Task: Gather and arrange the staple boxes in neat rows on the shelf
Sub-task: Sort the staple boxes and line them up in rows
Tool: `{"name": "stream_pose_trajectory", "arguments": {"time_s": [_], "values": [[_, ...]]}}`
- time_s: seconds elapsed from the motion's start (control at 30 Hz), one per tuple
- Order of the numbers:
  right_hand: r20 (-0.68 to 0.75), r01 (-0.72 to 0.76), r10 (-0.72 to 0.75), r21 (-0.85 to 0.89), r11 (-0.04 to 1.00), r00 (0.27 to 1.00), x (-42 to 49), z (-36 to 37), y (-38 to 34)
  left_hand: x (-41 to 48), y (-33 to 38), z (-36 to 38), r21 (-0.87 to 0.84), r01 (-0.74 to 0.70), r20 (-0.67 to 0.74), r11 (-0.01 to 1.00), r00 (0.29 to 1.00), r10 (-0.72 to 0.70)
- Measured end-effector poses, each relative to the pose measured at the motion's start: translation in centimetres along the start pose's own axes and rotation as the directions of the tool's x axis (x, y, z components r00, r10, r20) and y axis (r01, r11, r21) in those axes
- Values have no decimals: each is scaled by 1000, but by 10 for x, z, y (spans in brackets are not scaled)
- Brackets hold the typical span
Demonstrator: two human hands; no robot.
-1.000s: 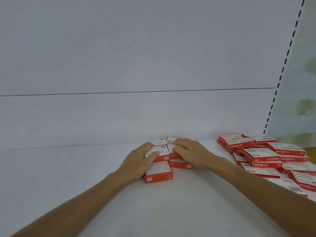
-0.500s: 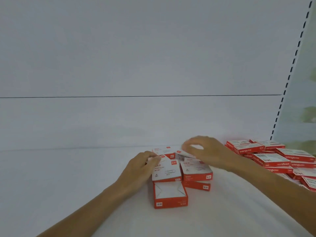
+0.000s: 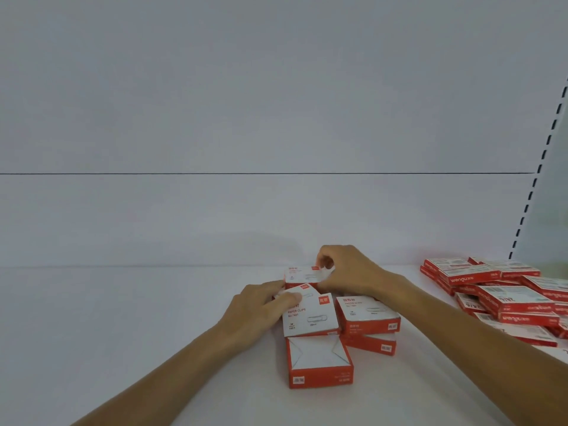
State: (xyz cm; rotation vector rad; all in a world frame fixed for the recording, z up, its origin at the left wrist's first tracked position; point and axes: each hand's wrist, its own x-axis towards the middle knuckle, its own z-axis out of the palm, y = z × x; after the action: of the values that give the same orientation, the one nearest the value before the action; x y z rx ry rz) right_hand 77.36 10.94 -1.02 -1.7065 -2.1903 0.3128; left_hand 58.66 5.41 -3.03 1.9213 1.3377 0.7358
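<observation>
Nearest box lying flap side up mid-shelf, toward the front edge; stacked boxes crowding just behind it. Left hand pinching a tilted box; right hand curling round the rear box near the back edge. Judging them light, stiff card, smooth-faced, likely sliding: best gripping opposite side walls. Loose pile sitting at the right end of the white shelf; plain back panel rising behind

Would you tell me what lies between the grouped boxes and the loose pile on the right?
Head view: only the right forearm crosses bare shelf between grouped boxes and loose pile.
</observation>
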Motion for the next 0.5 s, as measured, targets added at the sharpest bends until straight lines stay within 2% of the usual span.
{"name": "stream_pose_trajectory", "arguments": {"time_s": [0.1, 0.17, 0.27, 0.4, 0.5], "values": [[-152, 88, -76, 72, 994, 985, -1, 1, 0, 0, 1, 0, -40, -37, -14, 998, 999, 37], [-288, 179, -154, 62, 982, 945, -1, 0, -1, 1, 1, 1, -43, -66, -38, 997, 997, 64], [-369, 261, -225, 50, 964, 902, -1, -1, -3, 3, 1, 2, 23, -88, -96, 996, 991, 90], [-328, 241, -212, 51, 969, 921, 2, -1, -4, 6, -2, 3, 85, -61, -131, 994, 989, 72], [-183, 176, -166, 38, 984, 969, 5, -1, -6, 8, -3, 5, 85, -44, -93, 995, 994, 52]]}}
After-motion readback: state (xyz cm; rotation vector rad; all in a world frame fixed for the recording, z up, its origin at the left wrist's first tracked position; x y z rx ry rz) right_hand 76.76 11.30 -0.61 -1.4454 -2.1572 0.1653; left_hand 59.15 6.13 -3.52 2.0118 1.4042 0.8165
